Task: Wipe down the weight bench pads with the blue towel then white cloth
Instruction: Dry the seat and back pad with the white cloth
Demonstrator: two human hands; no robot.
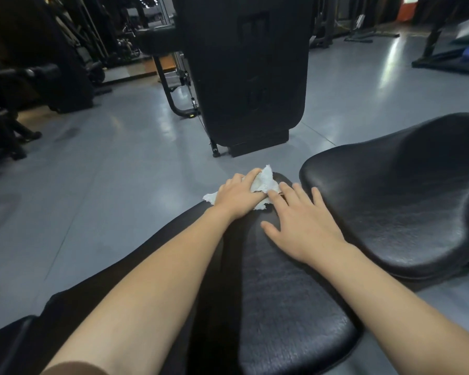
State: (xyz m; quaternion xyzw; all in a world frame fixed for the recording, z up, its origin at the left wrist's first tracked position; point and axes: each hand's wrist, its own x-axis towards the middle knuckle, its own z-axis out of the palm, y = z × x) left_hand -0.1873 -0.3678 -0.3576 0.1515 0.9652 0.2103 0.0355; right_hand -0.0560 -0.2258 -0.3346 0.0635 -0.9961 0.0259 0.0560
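Your left hand (238,197) grips the white cloth (263,184), a crumpled, fuzzy rag with frayed edges, fingers curled over it at the far, rounded tip of the long bench pad (282,307). One corner of the cloth hangs off the pad's left edge. Your right hand (303,223) lies flat just beside it, fingers straight and spread, palm down on the same pad, fingertips almost touching the cloth. That pad is black vinyl with a fine grained, leathery texture. To its right sits a second pad (390,212), wider, glossy, with a moulded, saddle-like contour. Beyond them stands a tall black machine housing (244,77) on the smooth grey floor (106,171).
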